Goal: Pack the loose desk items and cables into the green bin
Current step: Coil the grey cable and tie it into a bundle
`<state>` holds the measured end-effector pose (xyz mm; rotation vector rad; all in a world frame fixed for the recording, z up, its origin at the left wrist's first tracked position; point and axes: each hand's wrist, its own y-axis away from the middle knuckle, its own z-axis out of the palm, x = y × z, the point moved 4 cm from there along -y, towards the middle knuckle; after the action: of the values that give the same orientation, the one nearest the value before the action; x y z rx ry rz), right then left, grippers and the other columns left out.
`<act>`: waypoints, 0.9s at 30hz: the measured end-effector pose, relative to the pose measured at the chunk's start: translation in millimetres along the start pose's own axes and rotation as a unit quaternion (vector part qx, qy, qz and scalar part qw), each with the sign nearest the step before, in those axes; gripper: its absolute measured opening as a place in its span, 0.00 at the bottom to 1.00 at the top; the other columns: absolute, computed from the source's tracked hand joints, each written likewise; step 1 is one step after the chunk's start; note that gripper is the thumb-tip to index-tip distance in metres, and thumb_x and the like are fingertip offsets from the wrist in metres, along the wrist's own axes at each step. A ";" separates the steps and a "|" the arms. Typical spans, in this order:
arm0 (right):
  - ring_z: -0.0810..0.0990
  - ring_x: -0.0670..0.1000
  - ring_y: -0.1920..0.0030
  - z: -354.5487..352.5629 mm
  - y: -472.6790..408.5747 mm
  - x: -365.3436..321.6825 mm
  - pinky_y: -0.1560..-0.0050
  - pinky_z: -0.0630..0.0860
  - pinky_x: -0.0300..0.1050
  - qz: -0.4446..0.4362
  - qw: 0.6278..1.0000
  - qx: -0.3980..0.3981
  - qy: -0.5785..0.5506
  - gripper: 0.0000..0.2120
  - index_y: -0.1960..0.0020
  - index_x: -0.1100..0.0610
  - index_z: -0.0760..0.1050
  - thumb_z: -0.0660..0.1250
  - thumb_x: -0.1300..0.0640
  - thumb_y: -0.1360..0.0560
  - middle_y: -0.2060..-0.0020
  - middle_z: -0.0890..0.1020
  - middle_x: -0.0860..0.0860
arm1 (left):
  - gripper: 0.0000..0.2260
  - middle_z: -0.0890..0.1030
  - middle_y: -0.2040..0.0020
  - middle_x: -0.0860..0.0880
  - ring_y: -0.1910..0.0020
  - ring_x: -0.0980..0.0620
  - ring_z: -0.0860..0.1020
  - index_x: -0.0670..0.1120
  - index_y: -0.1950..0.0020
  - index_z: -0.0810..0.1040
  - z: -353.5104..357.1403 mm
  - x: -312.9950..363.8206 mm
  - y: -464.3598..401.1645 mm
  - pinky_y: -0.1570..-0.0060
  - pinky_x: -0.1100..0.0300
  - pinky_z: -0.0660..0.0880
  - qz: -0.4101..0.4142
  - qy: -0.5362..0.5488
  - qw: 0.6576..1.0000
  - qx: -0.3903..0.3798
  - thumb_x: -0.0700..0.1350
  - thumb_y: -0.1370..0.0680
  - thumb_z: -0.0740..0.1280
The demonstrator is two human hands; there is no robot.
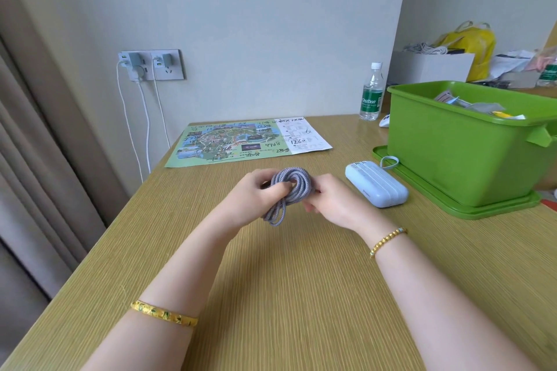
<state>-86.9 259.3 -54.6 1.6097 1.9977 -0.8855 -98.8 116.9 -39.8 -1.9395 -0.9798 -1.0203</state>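
Pale green walls meet in a corner behind a wood-grain desk [286, 280], with a beige curtain [39, 159] hanging down the left side. Over the middle of the desk, both hands are lifted a little off the surface and work the same thing: a grey braided cable [289, 190] wound into a coil, a few loops drooping below it. The left hand [256, 199] has its fingers curled round the left side of the coil, and the right hand [328, 202] pinches the right side, so each is closed on the cable. A yellow patterned bangle [164, 314] sits on the left forearm and a gold bead bracelet [387, 241] on the right wrist. Just to the right of the hands lies a light blue power bank [376, 187], flat on the desk, its strap loop reaching toward the green lid [452, 208] that lies under the green bin [464, 147]. The bin stands on the right part of the desk, open-topped, with papers and small items showing inside. Behind it are a clear water bottle with a green label [372, 93] and a small white object I cannot make out. Farther back, a printed map sheet [247, 140] with handwritten numbers lies flat near the wall. On the wall, a socket plate [150, 65] holds chargers with white cords [144, 123] trailing down. At the far right sit a white box [431, 68], a yellow bag [473, 45] and clutter.
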 end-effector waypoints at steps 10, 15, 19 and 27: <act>0.66 0.45 0.71 -0.7 -6.1 5.7 0.70 0.62 0.43 -0.008 0.997 0.064 0.032 0.15 0.67 0.50 0.67 0.54 0.56 0.22 0.73 0.71 0.46 | 0.09 0.80 0.58 0.51 0.68 0.60 0.75 0.50 0.52 0.78 8.0 14.0 6.6 0.69 0.69 0.70 0.000 0.153 0.988 -0.019 0.44 0.26 0.60; 0.69 0.48 0.72 0.3 -10.7 18.0 0.72 0.59 0.42 0.030 0.993 0.080 0.078 0.15 0.67 0.49 0.63 0.51 0.56 0.22 0.74 0.70 0.46 | 0.10 0.78 0.66 0.54 0.71 0.57 0.74 0.48 0.53 0.78 8.9 27.3 10.6 0.73 0.67 0.69 0.047 0.168 0.985 0.009 0.42 0.26 0.57; 0.72 0.51 0.69 4.2 -13.8 18.1 0.69 0.64 0.44 0.008 0.996 0.067 0.066 0.15 0.66 0.44 0.65 0.51 0.49 0.21 0.70 0.73 0.47 | 0.14 0.76 0.71 0.56 0.74 0.57 0.72 0.54 0.57 0.79 -3.1 25.8 6.1 0.69 0.61 0.67 0.029 0.256 0.963 0.078 0.42 0.22 0.56; 0.70 0.53 0.69 -20.7 -8.0 18.2 0.71 0.63 0.43 0.011 0.979 0.159 0.129 0.13 0.65 0.50 0.68 0.57 0.51 0.21 0.77 0.70 0.46 | 0.08 0.76 0.61 0.46 0.63 0.50 0.72 0.52 0.54 0.74 -6.4 -3.9 -4.5 0.62 0.56 0.68 -0.074 0.162 0.968 0.175 0.41 0.22 0.58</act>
<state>-97.6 285.6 -50.5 2.0090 2.0824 -1.0811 -106.3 112.3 -39.4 -1.3791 -1.0441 -1.1196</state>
